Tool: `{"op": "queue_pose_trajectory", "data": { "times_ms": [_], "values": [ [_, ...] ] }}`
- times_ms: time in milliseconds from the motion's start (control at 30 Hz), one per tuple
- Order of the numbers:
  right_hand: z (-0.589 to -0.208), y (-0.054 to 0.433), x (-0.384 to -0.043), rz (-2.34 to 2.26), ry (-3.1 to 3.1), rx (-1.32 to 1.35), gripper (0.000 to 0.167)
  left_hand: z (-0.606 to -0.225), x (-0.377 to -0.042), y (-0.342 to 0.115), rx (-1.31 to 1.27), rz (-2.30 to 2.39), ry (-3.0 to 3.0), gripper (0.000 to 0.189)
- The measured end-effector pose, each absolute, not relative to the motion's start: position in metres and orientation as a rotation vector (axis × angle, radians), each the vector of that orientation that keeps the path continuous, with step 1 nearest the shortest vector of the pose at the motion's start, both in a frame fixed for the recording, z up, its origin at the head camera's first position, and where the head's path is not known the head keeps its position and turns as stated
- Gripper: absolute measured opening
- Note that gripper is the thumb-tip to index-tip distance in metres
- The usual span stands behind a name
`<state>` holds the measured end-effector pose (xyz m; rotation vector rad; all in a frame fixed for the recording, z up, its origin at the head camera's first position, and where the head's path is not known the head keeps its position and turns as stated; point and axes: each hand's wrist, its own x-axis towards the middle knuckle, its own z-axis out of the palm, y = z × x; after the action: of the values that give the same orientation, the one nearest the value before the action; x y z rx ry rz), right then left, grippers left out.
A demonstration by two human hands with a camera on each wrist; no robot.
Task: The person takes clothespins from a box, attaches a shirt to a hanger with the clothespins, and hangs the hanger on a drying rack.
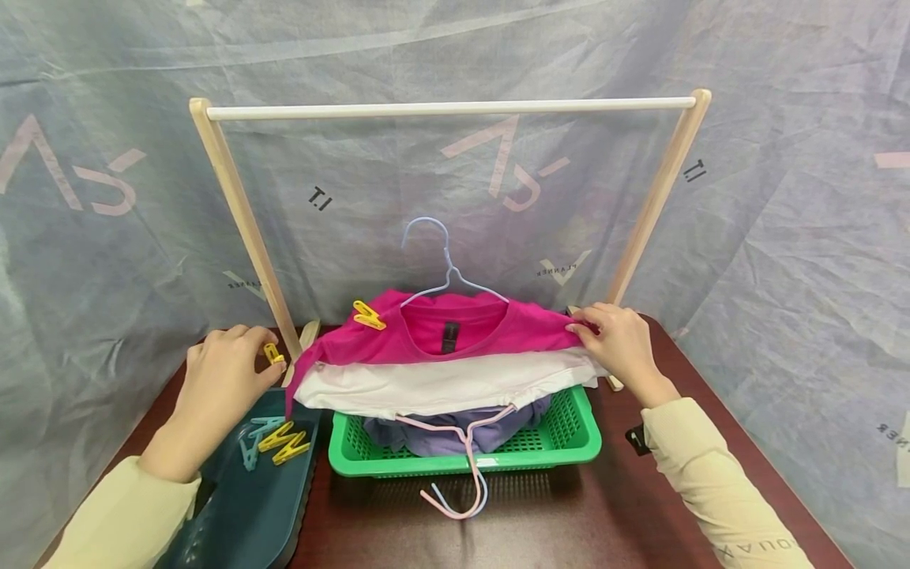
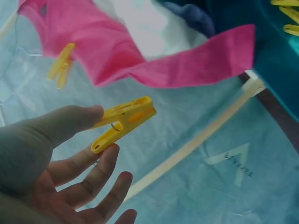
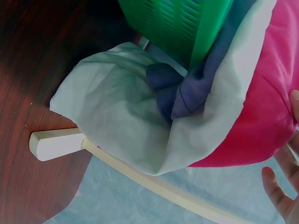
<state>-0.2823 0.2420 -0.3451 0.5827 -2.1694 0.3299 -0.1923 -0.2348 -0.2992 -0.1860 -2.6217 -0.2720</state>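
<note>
My left hand (image 1: 223, 371) pinches a yellow clothespin (image 2: 126, 122) between thumb and fingers, left of the pink shirt (image 1: 370, 340). With thumb and fingertips, my right hand (image 1: 614, 336) holds the shirt's right shoulder. A blue hanger (image 1: 449, 273) sits in the shirt's neckline, its hook pointing up. Another yellow clothespin (image 1: 369, 315) is clipped at the left shoulder. Below the pink shirt lies a white garment (image 1: 426, 386) with a pink hanger (image 1: 465, 435), hook toward me. In the left wrist view, the pink sleeve (image 2: 201, 65) hangs near the clothespin.
Under the clothes stands a green basket (image 1: 586, 442) holding purple cloth (image 1: 426, 438). A dark tray (image 1: 263, 514) at left carries yellow clothespins (image 1: 284, 442) and blue clothespins (image 1: 256, 438). Behind rises a wooden rack with a white bar (image 1: 455, 108).
</note>
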Motion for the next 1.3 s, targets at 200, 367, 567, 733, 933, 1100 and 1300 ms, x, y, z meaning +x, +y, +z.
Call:
{"op": "queue_pose_trajectory", "data": {
  "times_ms": [200,367,567,733,933,1100,1300],
  "values": [
    [-0.344,0.241,-0.283,0.333,-2.163,0.583,0.013,-0.289,-0.194,-0.219,-0.213,-0.285,-2.560,0.028],
    [-0.344,0.240,-0.283,0.333,-2.165,0.583,0.013,-0.282,-0.194,-0.205,-0.238,-0.351,-2.521,0.029],
    [-0.343,0.239,-0.283,0.335,-2.163,0.582,0.014,-0.272,-0.195,-0.188,-0.278,-0.409,-2.477,0.025],
    [-0.343,0.239,-0.282,0.343,-2.170,0.579,0.014,-0.267,-0.197,-0.172,-0.347,-0.431,-2.442,0.027],
    [-0.343,0.238,-0.282,0.346,-2.161,0.576,0.014,-0.264,-0.200,-0.153,-0.439,-0.477,-2.409,0.029],
    [-0.344,0.238,-0.283,0.344,-2.156,0.580,0.014,-0.264,-0.203,-0.136,-0.488,-0.508,-2.418,0.029],
    [-0.343,0.239,-0.281,0.343,-2.178,0.567,0.013,-0.265,-0.206,-0.111,-0.559,-0.493,-2.424,0.026]
  ]
}}
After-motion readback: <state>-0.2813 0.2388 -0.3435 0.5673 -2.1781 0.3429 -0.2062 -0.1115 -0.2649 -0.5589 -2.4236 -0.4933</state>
